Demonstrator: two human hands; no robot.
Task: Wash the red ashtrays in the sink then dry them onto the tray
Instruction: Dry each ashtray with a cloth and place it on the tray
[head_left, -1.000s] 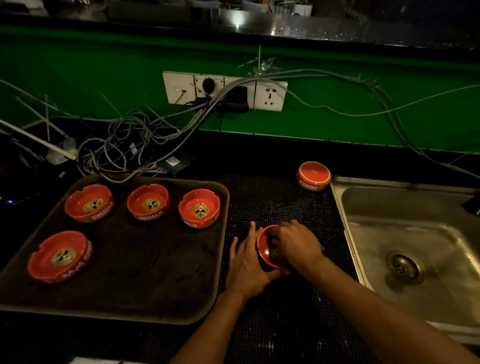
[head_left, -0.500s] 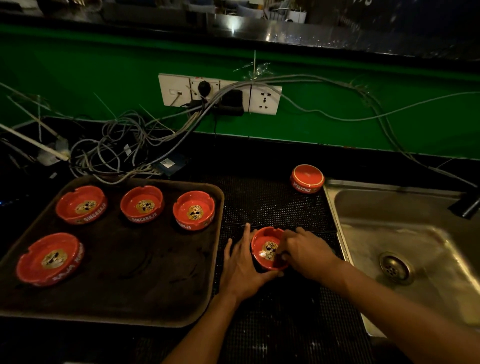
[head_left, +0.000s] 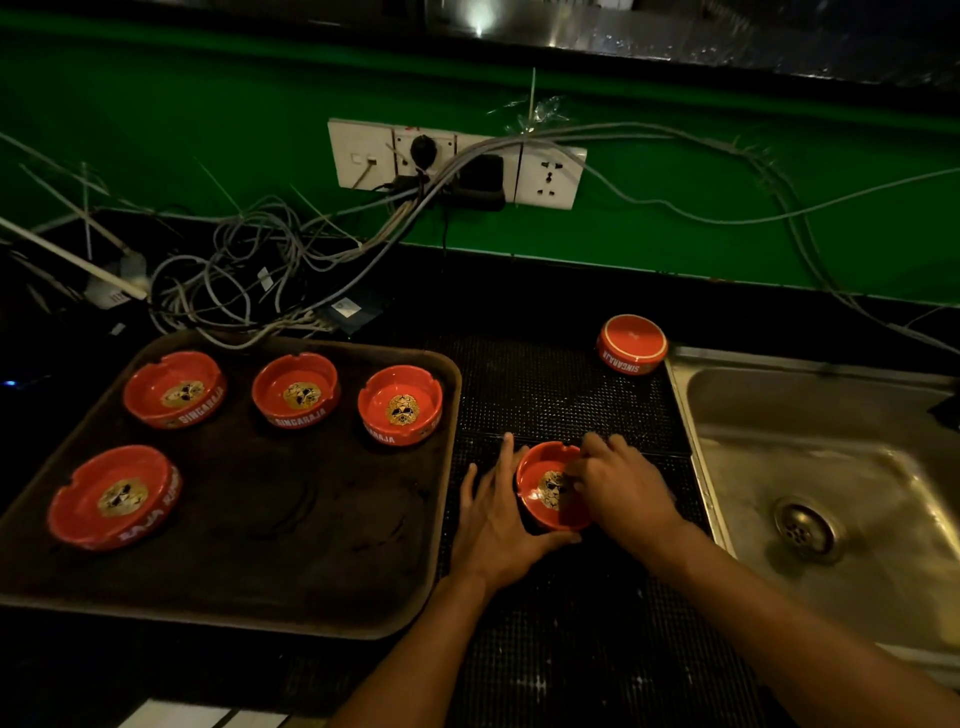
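A red ashtray (head_left: 545, 491) with a gold emblem sits upright on the black dotted mat (head_left: 561, 395), between the tray and the sink. My left hand (head_left: 493, 519) rests against its left side, fingers straight and thumb along the near rim. My right hand (head_left: 623, 493) has its fingers curled over the right rim and into the bowl. Several red ashtrays stand upright on the brown tray (head_left: 311, 530), three in the far row (head_left: 296, 389) and one at the near left (head_left: 117, 496). Another red ashtray (head_left: 632, 343) lies upside down by the sink's far left corner.
The steel sink (head_left: 841, 467) with its drain (head_left: 805, 527) is on the right. A tangle of grey cables (head_left: 244, 291) lies behind the tray, running up to a white socket strip (head_left: 457, 161) on the green wall.
The ashtray was tilted on edge between my hands a second ago and now sits level with its emblem showing. Both hands stay on it.
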